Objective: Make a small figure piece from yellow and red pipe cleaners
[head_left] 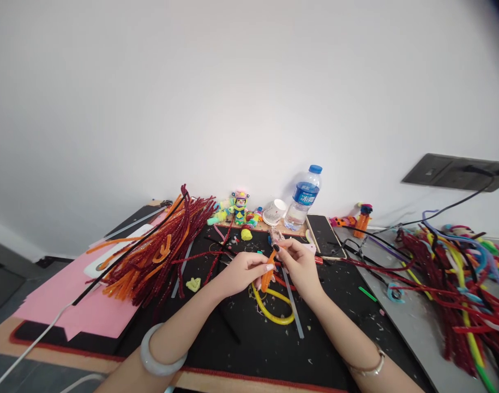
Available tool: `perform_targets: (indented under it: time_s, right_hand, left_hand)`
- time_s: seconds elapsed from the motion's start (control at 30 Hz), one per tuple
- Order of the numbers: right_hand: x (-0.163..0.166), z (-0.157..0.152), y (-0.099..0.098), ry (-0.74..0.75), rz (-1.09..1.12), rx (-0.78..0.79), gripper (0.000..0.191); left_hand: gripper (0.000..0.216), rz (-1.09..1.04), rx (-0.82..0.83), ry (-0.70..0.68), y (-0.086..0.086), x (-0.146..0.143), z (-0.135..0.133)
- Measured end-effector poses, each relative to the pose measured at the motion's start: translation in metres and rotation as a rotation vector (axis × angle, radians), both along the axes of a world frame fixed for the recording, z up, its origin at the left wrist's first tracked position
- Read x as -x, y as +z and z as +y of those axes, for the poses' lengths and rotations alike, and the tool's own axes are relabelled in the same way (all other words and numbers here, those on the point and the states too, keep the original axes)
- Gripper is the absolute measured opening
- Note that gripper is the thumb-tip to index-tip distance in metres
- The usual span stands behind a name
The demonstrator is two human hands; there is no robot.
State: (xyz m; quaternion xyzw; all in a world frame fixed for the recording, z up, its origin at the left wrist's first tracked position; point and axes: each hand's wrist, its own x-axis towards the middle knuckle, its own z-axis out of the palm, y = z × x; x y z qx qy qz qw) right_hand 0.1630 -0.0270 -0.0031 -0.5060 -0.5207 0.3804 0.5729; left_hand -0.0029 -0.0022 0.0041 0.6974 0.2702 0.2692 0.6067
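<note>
Over the middle of the black mat (249,349), my left hand (251,272) and my right hand (295,265) meet around a small orange pipe-cleaner piece (266,279). The fingertips of both hands are closed on it, and its lower end sticks out below them. My right thumbnail looks dark. Just beneath lies a yellow curved loop (274,317), on the mat. A translucent glue stick (293,305) lies slanted beside my right hand. Part of what sits behind the fingers is hidden.
Orange and dark red pipe cleaners (167,245) lie heaped over pink sheets (81,305) at left. A water bottle (304,199), a paper cup (274,212) and a small figure (240,210) stand by the wall. More coloured pipe cleaners (445,305) spread at right.
</note>
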Motion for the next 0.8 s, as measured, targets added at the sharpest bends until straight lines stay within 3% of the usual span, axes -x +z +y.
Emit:
perform_targets:
  time_s: [0.17,0.4,0.67,0.8]
  right_hand:
    - [-0.001,0.002,-0.003,-0.001,-0.014,0.011,0.017]
    - [0.003,0.002,-0.006,0.057,-0.096,-0.008,0.011]
    - [0.003,-0.002,-0.008,0.061,-0.331,-0.089,0.021]
    - [0.003,-0.002,-0.006,0.052,-0.329,-0.104,0.018]
  left_hand:
    - [0.032,-0.111,0.046,0.076,0.002,0.000,0.002]
    - [0.029,-0.197,0.247,0.163,-0.004,-0.002,0.005]
    - [0.031,-0.257,0.249,0.311,-0.006,-0.003,0.007]
    - [0.029,-0.244,0.207,0.317,-0.008,-0.003,0.008]
